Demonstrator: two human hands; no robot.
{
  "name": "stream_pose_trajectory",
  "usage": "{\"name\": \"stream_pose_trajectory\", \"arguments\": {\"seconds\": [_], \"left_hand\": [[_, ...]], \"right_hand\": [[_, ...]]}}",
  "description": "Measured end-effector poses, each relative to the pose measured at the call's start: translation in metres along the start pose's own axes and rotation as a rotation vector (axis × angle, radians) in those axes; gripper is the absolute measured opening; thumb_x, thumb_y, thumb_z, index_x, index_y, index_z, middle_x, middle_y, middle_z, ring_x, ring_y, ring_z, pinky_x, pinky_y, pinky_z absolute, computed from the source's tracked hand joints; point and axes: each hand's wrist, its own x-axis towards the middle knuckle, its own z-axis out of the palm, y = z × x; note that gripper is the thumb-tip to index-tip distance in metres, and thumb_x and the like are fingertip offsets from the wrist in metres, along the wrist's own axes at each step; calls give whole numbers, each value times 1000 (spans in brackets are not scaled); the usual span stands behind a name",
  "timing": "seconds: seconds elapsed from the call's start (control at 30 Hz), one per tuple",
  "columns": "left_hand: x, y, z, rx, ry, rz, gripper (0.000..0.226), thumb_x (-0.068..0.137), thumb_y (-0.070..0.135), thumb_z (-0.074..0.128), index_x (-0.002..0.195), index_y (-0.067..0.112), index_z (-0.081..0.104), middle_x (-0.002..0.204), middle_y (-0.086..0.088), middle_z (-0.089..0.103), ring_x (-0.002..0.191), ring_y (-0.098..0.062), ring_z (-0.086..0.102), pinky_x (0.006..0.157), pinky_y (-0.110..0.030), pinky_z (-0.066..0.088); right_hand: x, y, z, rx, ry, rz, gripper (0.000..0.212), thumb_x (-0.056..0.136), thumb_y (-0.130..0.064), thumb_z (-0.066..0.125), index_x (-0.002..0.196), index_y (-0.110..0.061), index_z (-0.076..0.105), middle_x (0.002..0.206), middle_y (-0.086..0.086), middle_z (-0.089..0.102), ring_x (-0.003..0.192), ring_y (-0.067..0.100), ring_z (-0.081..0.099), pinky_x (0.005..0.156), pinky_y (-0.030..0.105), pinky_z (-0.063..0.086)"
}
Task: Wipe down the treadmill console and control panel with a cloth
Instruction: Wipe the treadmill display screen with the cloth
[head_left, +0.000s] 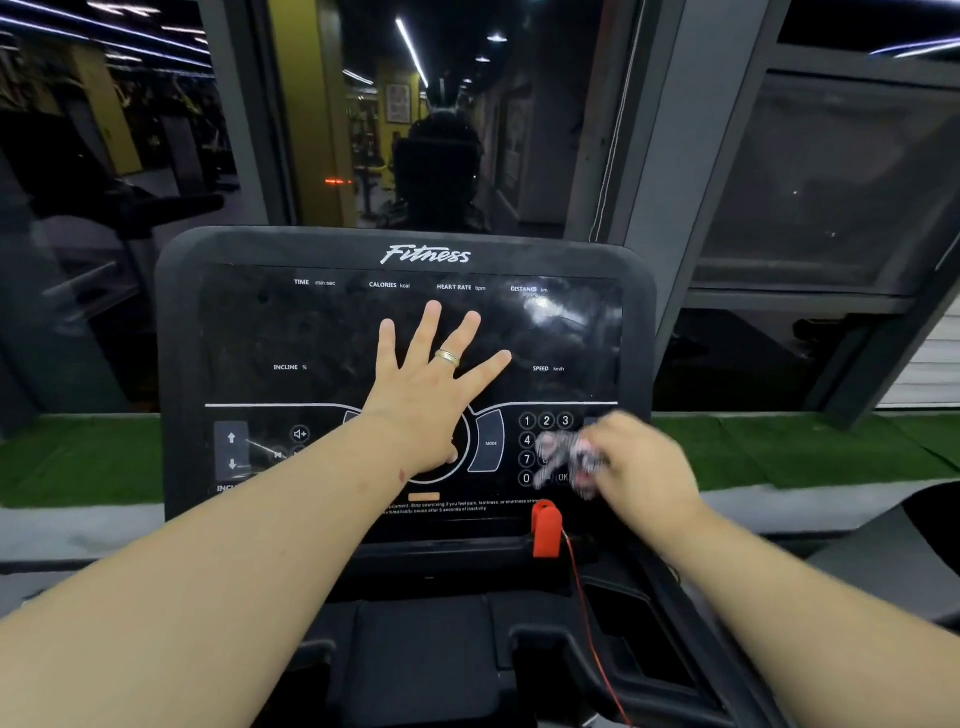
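Head view: patterned cloth (569, 457) sits bunched over the number keypad (540, 449) at the console's (405, 332) lower right, gripped in the curled fingers of the right hand (639, 467) — blurred, so likely mid-wipe. Left hand (431, 379), fingers spread, presses flat on the dark display, probably to brace the panel. Red safety clip (545, 527) hangs just below — a snag risk.

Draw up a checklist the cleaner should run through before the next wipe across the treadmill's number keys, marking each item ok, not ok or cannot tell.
1. Patterned white-and-dark cloth gripped in right hand: ok.
2. Cloth over the number keypad: ok.
3. Left hand braced flat on the glossy black display panel: ok.
4. Red plastic safety clip clear of the cloth: ok.
5. Cloth touching the keys: cannot tell, blurred.
6. Display free of smears: not ok.
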Motion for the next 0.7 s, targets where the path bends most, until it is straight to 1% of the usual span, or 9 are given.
{"name": "stream_pose_trajectory", "arguments": {"seconds": [0.03, 0.1, 0.17, 0.23, 0.3, 0.37, 0.47, 0.6, 0.7], "left_hand": [[0, 0, -1, 3, -3, -3, 133, 73, 50, 85, 154, 51, -20, 163, -1, -36, 145, -42, -38, 115, -75, -8], [-1, 0, -3, 3, -15, -6, 134, 72, 54, 85, 154, 51, -21, 163, 0, -36, 146, -41, -38, 115, -75, -7], [-2, 0, -2, 1, -11, -5, 134, 71, 56, 85, 154, 51, -21, 163, 0, -36, 146, -41, -37, 116, -74, -7], [-2, 1, -2, 14, 3, -7, 134, 70, 57, 85, 154, 51, -21, 164, 0, -35, 147, -41, -36, 116, -74, -7], [-2, 2, -1, 22, 9, -12, 134, 71, 56, 85, 154, 51, -21, 164, -1, -35, 147, -41, -36, 116, -74, -7], [-1, 3, -1, 23, 10, -18, 134, 71, 53, 85, 154, 50, -21, 164, -1, -35, 147, -42, -36, 116, -74, -8], [0, 4, 0, 13, 12, -27, 135, 72, 47, 86, 154, 50, -21, 164, -1, -34, 146, -42, -37, 115, -75, -6], [0, 5, -2, 17, -10, -25, 135, 72, 47, 87, 154, 50, -20, 164, -1, -35, 146, -42, -37, 116, -75, -7], [0, 4, -3, 18, -9, -24, 136, 70, 52, 87, 154, 50, -20, 164, -1, -34, 147, -42, -35, 116, -74, -5]], "right_hand": [[17, 2, -7, 4, 60, 45, 27, 70, -28, 56, 91, -23, 72, 89, -1, 61, 83, 28, 63, 64, 36, 53], [33, 3, -12, 5, 126, 136, 31, 72, -11, 67, 100, -21, 74, 93, -2, 62, 88, 27, 63, 68, 36, 53], [16, 0, -1, 36, 149, 189, 32, 69, -7, 76, 97, -19, 72, 92, 0, 63, 86, 28, 63, 68, 37, 54], [-20, -2, 18, 44, 110, 165, 40, 60, -2, 79, 96, -17, 71, 91, 1, 65, 83, 31, 65, 67, 37, 55], [-47, 1, 32, 30, 8, 119, 51, 54, 3, 78, 100, -18, 72, 93, -1, 66, 82, 29, 67, 64, 33, 54], [-45, 9, 29, 3, -67, 90, 53, 54, 3, 78, 102, -19, 72, 93, -2, 66, 81, 30, 68, 59, 34, 54], [-12, 11, 8, -25, -51, 91, 42, 64, -3, 74, 103, -20, 72, 94, 1, 65, 85, 32, 67, 64, 38, 55], [53, 8, -32, -21, 137, 107, 32, 78, -8, 68, 108, -18, 72, 98, 6, 65, 92, 33, 63, 78, 39, 52], [91, 8, -52, -6, 175, 152, 13, 83, -9, 65, 93, -17, 68, 92, 5, 64, 87, 31, 60, 73, 38, 50]]}}
